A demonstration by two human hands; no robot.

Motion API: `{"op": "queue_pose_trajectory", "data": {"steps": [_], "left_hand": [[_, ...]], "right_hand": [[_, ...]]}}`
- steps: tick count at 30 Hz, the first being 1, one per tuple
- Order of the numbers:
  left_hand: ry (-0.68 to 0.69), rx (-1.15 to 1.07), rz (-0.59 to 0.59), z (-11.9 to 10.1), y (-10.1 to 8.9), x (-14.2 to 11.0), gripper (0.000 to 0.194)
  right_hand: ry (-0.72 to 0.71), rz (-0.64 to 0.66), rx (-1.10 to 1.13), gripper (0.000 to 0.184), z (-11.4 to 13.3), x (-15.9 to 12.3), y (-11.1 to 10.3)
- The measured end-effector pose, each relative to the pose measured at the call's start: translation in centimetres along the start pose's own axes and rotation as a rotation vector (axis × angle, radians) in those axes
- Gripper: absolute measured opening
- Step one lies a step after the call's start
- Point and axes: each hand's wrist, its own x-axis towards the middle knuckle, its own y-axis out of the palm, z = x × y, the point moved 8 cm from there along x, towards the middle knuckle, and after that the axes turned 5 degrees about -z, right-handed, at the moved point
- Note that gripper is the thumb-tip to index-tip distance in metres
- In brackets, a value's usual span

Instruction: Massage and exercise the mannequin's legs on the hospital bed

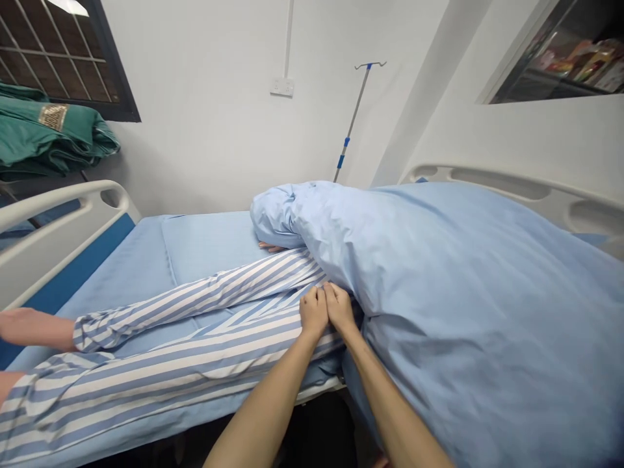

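Observation:
A person lies on a hospital bed in blue-and-white striped pyjamas (pixel 166 370), with a light blue blanket (pixel 453 305) bunched over the body at the right. My left hand (pixel 314 311) rests with curled fingers on the striped cloth at the blanket's edge. My right hand (pixel 340 307) touches my left hand, its fingertips at that same edge. Whether either hand pinches cloth is hidden. A bare ankle (pixel 34 327) sticks out of a striped cuff at the far left. The lying person's fingers (pixel 270 247) show under the bunched blanket.
White plastic bed rails (pixel 63 208) stand at the left and right, and a blue sheet (pixel 209 237) covers the mattress. Behind stand a metal drip pole (pixel 353 123) and a wall socket (pixel 281 87). Green folded cloth (pixel 49 130) lies at the left.

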Motion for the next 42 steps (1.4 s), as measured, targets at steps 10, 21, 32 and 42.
{"op": "queue_pose_trajectory", "data": {"steps": [10, 21, 32, 42], "left_hand": [[-0.028, 0.036, 0.059, 0.2, 0.2, -0.4, 0.03], [0.101, -0.021, 0.371, 5.8, -14.0, 2.1, 0.031], [-0.178, 0.391, -0.034, 20.1, -45.7, -0.3, 0.04], [-0.175, 0.756, -0.162, 22.2, -46.0, -2.2, 0.035]], "right_hand": [[0.018, -0.139, -0.159, 0.038, -1.6, -0.7, -1.4], [0.038, -0.052, -0.218, 0.036, -2.5, -1.2, -0.9], [0.045, -0.006, -0.259, 0.036, -3.0, -1.2, -0.2], [0.027, 0.038, -0.391, 0.036, -2.6, -1.1, 0.4]]}}
